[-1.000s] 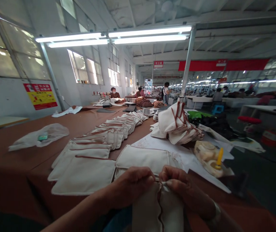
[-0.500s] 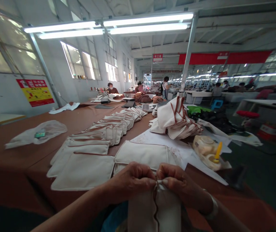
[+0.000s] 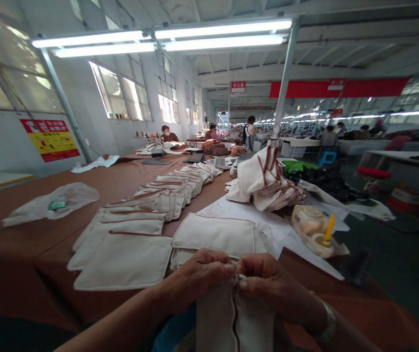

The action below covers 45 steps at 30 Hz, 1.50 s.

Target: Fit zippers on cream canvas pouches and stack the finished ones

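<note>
Both my hands pinch the top end of a cream fabric panel (image 3: pixel 215 318) with a wavy brown-edged seam or opening down its middle. My left hand (image 3: pixel 202 274) grips the panel just left of that brown line. My right hand (image 3: pixel 268 281), with a pale band on its wrist, grips it just to the right. Fingertips of both hands almost meet and hide the upper edge. Right behind them lies a stack of cream panels (image 3: pixel 213 234). To the left, a long overlapping row of cream panels with brown trim (image 3: pixel 125 261) runs away over the table.
The brown-covered table (image 3: pixel 121 183) carries a clear plastic bag (image 3: pixel 73 198) at left. At right are a heaped pile of cream pieces (image 3: pixel 257 176), white paper (image 3: pixel 227 210) and a cut-open plastic jug (image 3: pixel 310 222) with a yellow-handled tool (image 3: pixel 329 227). Several people work farther back.
My fingers have shifted slightly on the panel's top end, my right thumb now lower along the brown line. The view has moved a little; the table items lie as before.
</note>
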### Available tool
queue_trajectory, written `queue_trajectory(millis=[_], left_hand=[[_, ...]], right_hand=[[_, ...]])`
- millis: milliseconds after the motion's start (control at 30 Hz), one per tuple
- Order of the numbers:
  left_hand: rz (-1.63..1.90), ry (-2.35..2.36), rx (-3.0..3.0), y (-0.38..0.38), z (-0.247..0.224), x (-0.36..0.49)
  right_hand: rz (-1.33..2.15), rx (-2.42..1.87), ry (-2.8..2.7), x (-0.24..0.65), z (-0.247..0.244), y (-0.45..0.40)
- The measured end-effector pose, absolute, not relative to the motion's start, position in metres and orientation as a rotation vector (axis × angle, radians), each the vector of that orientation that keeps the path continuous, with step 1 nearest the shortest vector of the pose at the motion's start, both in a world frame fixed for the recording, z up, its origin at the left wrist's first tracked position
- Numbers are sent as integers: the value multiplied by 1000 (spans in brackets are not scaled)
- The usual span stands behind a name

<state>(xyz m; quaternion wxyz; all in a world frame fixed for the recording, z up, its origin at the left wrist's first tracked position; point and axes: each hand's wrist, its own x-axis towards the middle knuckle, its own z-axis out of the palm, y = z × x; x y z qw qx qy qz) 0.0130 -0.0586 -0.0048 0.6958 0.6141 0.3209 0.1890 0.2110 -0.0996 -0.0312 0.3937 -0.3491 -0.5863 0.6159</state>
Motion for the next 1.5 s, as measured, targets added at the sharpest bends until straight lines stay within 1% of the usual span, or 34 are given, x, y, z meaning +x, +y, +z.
queue_trajectory(millis=[167, 500, 600, 733, 800, 1033, 1200, 1333, 1500], left_hand=[[461, 705, 1454, -57, -4, 17], [441, 743, 1241, -57, -3, 17], [453, 745, 1222, -56, -5, 16], [466, 711, 1267, -56, -5, 16], [444, 686, 1257, -56, -5, 15], [447, 699, 1346, -57, -4, 13], [450, 721, 1252, -58, -2, 14], [472, 711, 1203, -55, -2, 15], [508, 815, 1429, -52, -1, 16]], right_hand=[[1605, -892, -1425, 208, -31, -98], [1780, -785, -1151, 204, -45, -91], [1725, -801, -1196, 205, -47, -90], [1500, -866, -1450, 206, -42, -90], [1459, -868, -1512, 205, -40, -89], [1639, -824, -1336, 205, -40, -91], [1728, -796, -1222, 207, -40, -94], [1726, -814, -1186, 204, -34, -94], [1647, -897, -1201, 198, -29, -90]])
